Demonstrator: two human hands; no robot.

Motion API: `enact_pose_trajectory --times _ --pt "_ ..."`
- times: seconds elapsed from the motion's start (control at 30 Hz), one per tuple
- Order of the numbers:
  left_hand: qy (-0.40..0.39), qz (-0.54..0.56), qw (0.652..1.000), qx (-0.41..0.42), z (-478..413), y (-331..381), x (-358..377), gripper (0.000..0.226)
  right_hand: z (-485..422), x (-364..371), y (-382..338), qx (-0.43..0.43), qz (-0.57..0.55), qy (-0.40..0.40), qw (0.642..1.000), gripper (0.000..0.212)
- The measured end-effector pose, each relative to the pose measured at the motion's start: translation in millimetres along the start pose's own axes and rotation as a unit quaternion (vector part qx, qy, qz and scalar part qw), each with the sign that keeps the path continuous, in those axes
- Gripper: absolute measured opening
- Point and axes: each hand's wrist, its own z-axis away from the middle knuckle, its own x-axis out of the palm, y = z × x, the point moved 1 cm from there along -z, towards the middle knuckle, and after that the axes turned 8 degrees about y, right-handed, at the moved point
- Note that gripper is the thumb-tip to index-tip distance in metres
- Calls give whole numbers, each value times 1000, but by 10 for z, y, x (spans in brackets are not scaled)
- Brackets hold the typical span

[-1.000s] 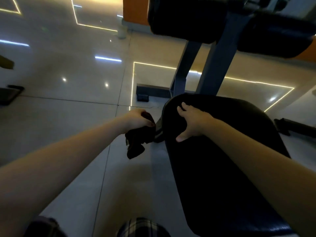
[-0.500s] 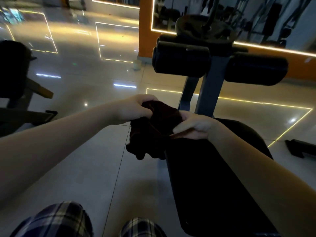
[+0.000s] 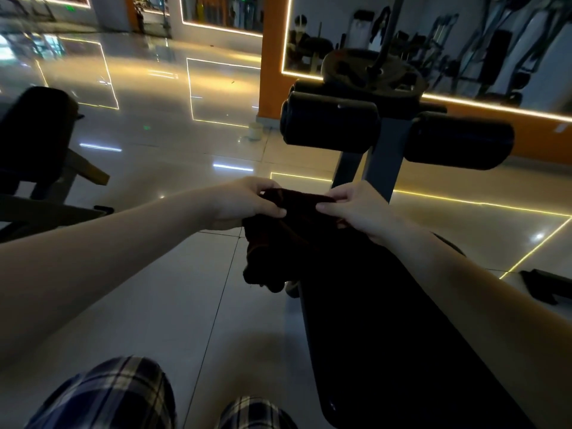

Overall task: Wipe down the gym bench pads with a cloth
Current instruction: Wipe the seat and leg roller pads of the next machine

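The cloth (image 3: pixel 278 243) at the centre of the frame is very dark brown, nearly black, with a reddish cast. The bench pad (image 3: pixel 387 320) running to the lower right is plain black, as are the roller pads (image 3: pixel 331 125) in the upper right, mounted on a grey-blue post (image 3: pixel 383 168). The floor (image 3: pixel 154 305) is glossy pale grey tile crossed by thin yellow lines of light. The wall (image 3: pixel 272 72) behind is orange. At the bottom edge, trousers (image 3: pixel 108 394) show a dark blue and cream plaid.
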Motion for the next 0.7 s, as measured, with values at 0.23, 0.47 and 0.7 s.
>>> enact_pose_trajectory --times 0.23,0.47,0.7 --pt "136 -92 983 86 -197 86 95 25 -305 -144 -52 -70 128 97 985 9" --pt "300 -255 881 261 -400 -193 483 25 -345 -92 217 -79 103 138 982 21" --pt "91 -259 945 179 -268 -1352 1115 22 -55 257 1038 -44 272 -65 959 23"
